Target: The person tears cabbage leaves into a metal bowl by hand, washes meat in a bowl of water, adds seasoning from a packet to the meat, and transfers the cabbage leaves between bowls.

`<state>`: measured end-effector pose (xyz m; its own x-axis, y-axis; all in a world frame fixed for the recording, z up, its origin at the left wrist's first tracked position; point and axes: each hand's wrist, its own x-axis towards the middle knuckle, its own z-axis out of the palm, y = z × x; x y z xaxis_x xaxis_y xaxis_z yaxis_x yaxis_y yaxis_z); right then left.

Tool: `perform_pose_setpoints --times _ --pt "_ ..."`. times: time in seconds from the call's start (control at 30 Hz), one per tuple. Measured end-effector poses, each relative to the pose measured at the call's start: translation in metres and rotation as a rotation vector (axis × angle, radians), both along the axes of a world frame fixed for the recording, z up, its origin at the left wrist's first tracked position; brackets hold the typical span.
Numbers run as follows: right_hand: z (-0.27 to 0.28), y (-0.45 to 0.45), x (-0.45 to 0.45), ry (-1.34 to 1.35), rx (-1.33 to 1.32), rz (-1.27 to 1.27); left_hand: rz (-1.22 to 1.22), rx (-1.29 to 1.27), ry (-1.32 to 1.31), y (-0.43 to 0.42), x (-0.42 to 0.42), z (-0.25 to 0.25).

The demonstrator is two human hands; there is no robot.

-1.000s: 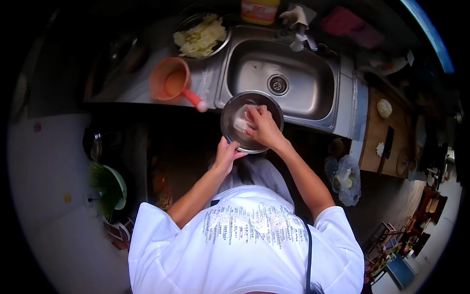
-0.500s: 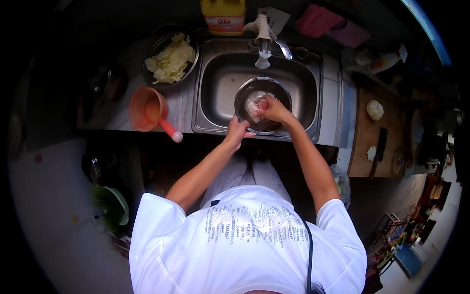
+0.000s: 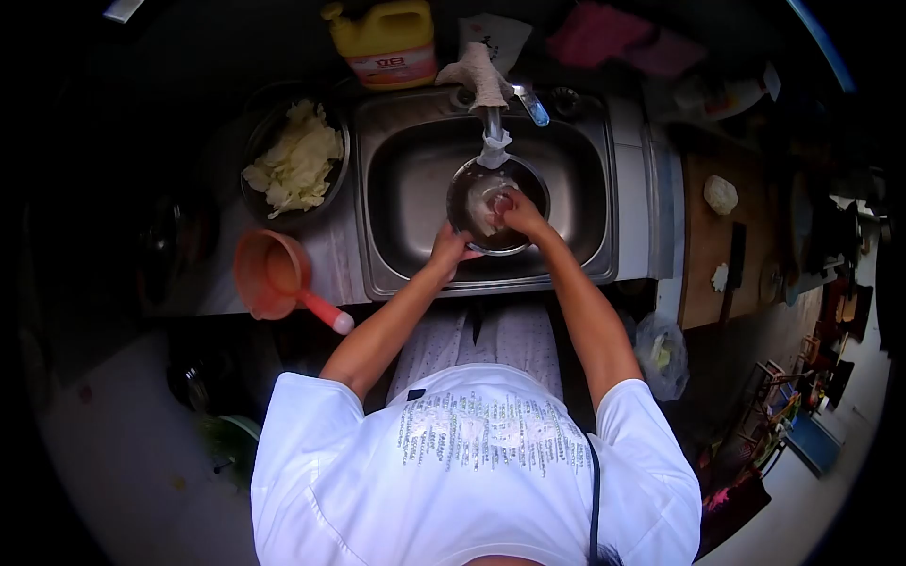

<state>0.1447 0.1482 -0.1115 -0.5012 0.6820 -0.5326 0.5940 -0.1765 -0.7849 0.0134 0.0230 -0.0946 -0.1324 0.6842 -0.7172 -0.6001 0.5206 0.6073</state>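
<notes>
Left hand (image 3: 451, 249) on the metal bowl (image 3: 462, 196), now closer to the faucet (image 3: 494, 123).

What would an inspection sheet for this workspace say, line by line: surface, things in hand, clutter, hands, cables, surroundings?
Surface: steel sink set in a pale counter.
Things in hand: metal bowl over the sink, near the tap; pale contents, too unclear to name.
Clutter: orange dipper and pale leaves left of the sink; yellow jug and pink cloth behind it.
Hands: left hand holds the bowl's near-left edge; right hand reaches inside, fingers partly hidden.
Cables: one dark cord along the white shirt; ends not traceable.
Surroundings: brown board at right, carrying a pale round item; plastic bag below; edges too dark to inspect.
</notes>
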Motion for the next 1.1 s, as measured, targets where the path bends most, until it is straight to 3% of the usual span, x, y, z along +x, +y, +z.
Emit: perform_pose_setpoints --times 0.07,0.13,0.17,0.23,0.27,0.43,0.5,0.57,0.63,0.67,0.7,0.77,1.1 --pt "-0.027 0.005 -0.003 0.093 -0.047 0.031 -0.042 0.024 0.023 0.004 -0.007 -0.003" --pt "-0.048 0.01 -0.008 -0.23 0.258 0.275 -0.017 0.023 0.018 0.007 -0.01 -0.014" --pt "-0.035 0.006 -0.012 -0.232 0.257 0.273 0.013 0.019 0.015 0.007 -0.012 -0.02" --pt "0.024 -0.012 -0.022 -0.259 0.659 0.304 -0.002 0.016 0.021 0.008 -0.017 -0.024" --pt "0.032 -0.016 -0.022 -0.261 0.665 0.437 -0.015 0.012 0.027 0.009 -0.019 -0.027" --pt "0.012 -0.013 -0.033 -0.366 0.868 0.667 -0.063 0.008 0.091 0.015 -0.025 -0.033" --pt "0.016 -0.002 -0.033 -0.216 0.535 0.539 -0.089 0.017 0.121 0.016 -0.026 -0.035" --pt "0.006 0.003 -0.031 -0.234 0.611 0.501 -0.063 -0.022 0.031 0.015 -0.028 -0.055" --pt "-0.019 0.014 -0.029 0.204 -0.376 -0.006 -0.056 -0.023 0.015 0.018 -0.028 -0.069" --pt "-0.025 0.013 -0.022 0.379 -0.651 -0.206 -0.051 -0.027 -0.001 0.018 -0.028 -0.073" --pt "-0.031 0.013 -0.015 0.379 -0.651 -0.206 -0.05 -0.027 -0.002 0.018 -0.028 -0.077" --pt "-0.03 0.015 -0.007 0.566 -1.073 -0.417 -0.07 -0.017 0.012 0.021 -0.027 -0.081" --pt "-0.056 -0.002 0.001 0.669 -0.937 -0.624 -0.183 -0.069 0.154 0.026 -0.027 -0.101"
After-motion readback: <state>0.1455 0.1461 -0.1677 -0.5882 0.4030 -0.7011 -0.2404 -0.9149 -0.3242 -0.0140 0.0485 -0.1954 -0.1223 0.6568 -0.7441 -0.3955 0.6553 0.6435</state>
